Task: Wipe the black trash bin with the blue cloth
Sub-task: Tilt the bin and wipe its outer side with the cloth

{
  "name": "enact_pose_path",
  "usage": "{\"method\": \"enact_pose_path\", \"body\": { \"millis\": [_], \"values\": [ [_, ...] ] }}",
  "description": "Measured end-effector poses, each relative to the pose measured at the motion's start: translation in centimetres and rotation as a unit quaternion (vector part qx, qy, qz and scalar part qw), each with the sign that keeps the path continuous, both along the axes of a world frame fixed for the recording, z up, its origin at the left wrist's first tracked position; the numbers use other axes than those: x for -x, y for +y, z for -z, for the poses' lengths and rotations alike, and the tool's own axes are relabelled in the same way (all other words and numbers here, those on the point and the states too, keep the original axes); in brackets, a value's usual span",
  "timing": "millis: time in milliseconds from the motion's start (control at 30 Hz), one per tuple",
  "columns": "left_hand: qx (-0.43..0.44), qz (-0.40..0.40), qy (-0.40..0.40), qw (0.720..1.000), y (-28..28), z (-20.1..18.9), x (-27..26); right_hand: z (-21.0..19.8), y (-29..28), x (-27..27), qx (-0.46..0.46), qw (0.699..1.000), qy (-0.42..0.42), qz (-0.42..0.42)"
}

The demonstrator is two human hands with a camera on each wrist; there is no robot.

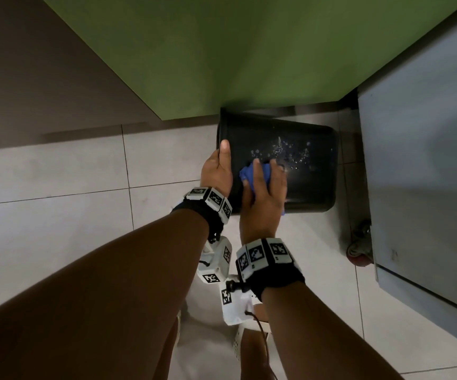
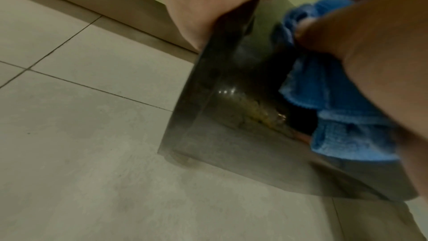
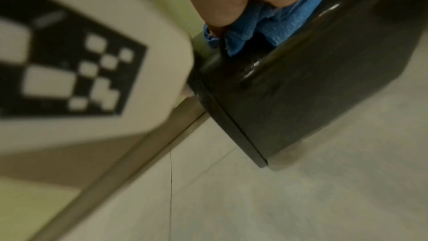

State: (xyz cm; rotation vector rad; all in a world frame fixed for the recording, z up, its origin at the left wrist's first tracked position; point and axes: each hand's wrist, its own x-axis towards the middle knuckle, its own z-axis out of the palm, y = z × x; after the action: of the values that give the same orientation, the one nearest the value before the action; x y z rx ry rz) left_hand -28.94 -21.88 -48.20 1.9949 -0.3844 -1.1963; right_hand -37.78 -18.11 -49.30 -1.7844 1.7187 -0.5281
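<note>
Lying on its side on the pale tiled floor [image 1: 57, 171], the black trash bin [image 1: 304, 182] sits at the centre of the head view, its open rim toward the left of the frame and its base toward the right, with pale droplets or specks scattered over its upturned wall. The left hand [image 1: 217, 171] grips the rim, thumb laid flat along the outer wall and the other fingers hidden over the edge. The right hand [image 1: 265, 193] presses the bunched blue cloth [image 1: 249, 174] against the bin's wall just beside the left hand, its fingers curled round the cloth's folds; the right wrist view shows the cloth [image 3: 287, 23] crumpled under the palm. A green cabinet front [image 1: 222, 50] closes in directly above the bin, touching or nearly touching its upper edge, and a grey wheeled cart [image 1: 427, 174] stands just beside the bin's base at the right, one red caster [image 1: 359, 253] near the lower corner. White marker-covered wrist units [image 1: 216, 264] hang between the forearms.
</note>
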Motion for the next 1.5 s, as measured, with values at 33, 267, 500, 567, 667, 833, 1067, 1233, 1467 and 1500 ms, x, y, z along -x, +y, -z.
{"method": "enact_pose_path", "body": {
  "millis": [33, 267, 500, 567, 667, 833, 1067, 1233, 1467, 1500],
  "values": [
    [0.004, -0.010, 0.015, 1.000, 0.0, -0.1, 0.0, 0.1, 0.1, 0.1, 0.005, 0.999, 0.013, -0.043],
    [-0.008, 0.027, -0.038, 0.999, 0.1, 0.1, -0.1, 0.7, -3.5, 6.4, -0.024, 0.994, 0.015, 0.102],
    [-0.002, 0.023, -0.043, 0.999, 0.0, 0.3, -0.1, 0.8, -4.5, 6.2, -0.055, 0.975, 0.029, 0.213],
    [-0.001, 0.017, -0.038, 0.999, 0.0, 0.2, -0.1, 0.8, -2.5, 3.7, -0.001, 0.993, 0.035, 0.115],
    [0.000, -0.005, -0.006, 1.000, 0.1, 0.1, 0.1, -0.1, 0.0, 0.6, 0.029, 0.998, 0.000, -0.048],
    [-0.007, 0.019, -0.041, 0.999, 0.2, 0.1, 0.0, 0.7, -2.7, 2.5, 0.013, 0.999, 0.009, -0.050],
    [-0.008, 0.023, -0.050, 0.998, 0.2, 0.3, -0.1, 0.5, -7.2, 8.5, -0.091, 0.964, 0.036, 0.248],
    [-0.005, 0.019, -0.047, 0.999, 0.0, -0.1, 0.0, 0.7, -2.7, 4.0, -0.014, 0.996, 0.038, 0.080],
    [0.006, 0.024, -0.059, 0.998, 0.2, 0.0, 0.0, 0.5, -3.4, -0.2, -0.005, 0.998, -0.006, -0.065],
    [0.008, 0.023, -0.066, 0.998, 0.2, 0.1, -0.1, 0.5, -4.7, 0.3, -0.001, 0.999, 0.004, -0.042]
  ]
}}
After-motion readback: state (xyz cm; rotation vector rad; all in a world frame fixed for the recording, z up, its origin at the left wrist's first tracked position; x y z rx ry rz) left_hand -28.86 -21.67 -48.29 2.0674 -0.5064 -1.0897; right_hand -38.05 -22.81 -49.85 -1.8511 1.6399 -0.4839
